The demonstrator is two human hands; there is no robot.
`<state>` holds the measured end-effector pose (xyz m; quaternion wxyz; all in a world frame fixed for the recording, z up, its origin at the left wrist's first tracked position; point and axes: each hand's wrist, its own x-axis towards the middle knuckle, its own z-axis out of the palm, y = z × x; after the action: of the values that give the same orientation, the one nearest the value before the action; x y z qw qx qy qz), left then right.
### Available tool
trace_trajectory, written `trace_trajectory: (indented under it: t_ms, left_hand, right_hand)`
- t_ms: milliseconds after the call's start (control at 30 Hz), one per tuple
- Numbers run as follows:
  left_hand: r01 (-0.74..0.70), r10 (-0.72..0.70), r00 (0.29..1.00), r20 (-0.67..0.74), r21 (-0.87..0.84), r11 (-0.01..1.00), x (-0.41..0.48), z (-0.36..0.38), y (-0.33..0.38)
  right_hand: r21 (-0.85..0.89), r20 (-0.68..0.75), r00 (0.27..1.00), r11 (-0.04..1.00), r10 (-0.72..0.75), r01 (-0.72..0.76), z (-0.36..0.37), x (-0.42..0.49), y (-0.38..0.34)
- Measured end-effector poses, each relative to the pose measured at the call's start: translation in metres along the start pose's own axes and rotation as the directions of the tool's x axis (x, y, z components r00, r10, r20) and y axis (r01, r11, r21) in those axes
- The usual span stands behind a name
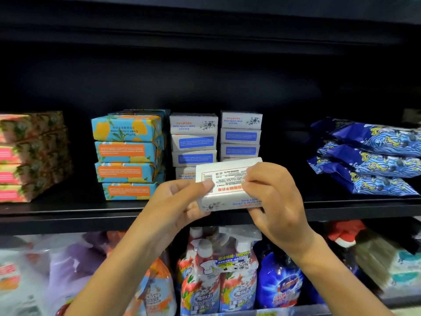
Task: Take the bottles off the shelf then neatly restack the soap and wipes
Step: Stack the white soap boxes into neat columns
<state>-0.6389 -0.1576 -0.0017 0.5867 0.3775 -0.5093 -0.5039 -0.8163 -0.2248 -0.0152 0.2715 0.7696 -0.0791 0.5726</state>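
Note:
I hold a white goat's milk soap box [227,179] in front of the black shelf [68,210]. My left hand [180,201] grips its left end and my right hand [273,197] pinches its right end. Behind it stand two stacks of the same white soap boxes, the left stack [193,140] and the right stack [240,133]. A stack of blue and orange soap boxes [128,153] stands to their left. Pink floral soap boxes [29,156] are stacked at the far left. Blue wipe packs [373,156] lie piled at the right.
The shelf below carries spray bottle refill packs [218,270], a dark blue detergent pouch [280,279], orange and purple pouches [157,290] and plastic-wrapped goods at the left [29,277]. A dark gap lies between the white soap stacks and the wipes.

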Motion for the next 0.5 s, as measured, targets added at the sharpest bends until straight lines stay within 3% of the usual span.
trace_trajectory:
  t_ms: [133,233,367,500]
  left_hand:
    - [-0.112,0.110,0.992,-0.054,-0.024,0.993,-0.002,-0.004,-0.007]
    - [-0.324,0.348,0.930,-0.121,0.177,0.929,-0.004,-0.004,-0.013]
    - [-0.459,0.485,0.874,-0.041,0.260,0.849,-0.006,-0.006,-0.016]
    - [-0.561,0.575,0.817,0.048,0.299,0.772,-0.005,-0.011,-0.023]
  right_hand:
    - [-0.005,0.185,0.982,1.000,0.021,-0.021,-0.003,-0.005,0.006]
    - [0.053,0.349,0.919,0.975,0.184,-0.216,-0.010,-0.002,0.005]
    - [0.198,0.490,0.705,0.723,0.512,-0.662,-0.017,0.012,0.002]
    - [0.285,0.663,0.525,0.468,0.534,-0.836,-0.023,0.019,0.009]
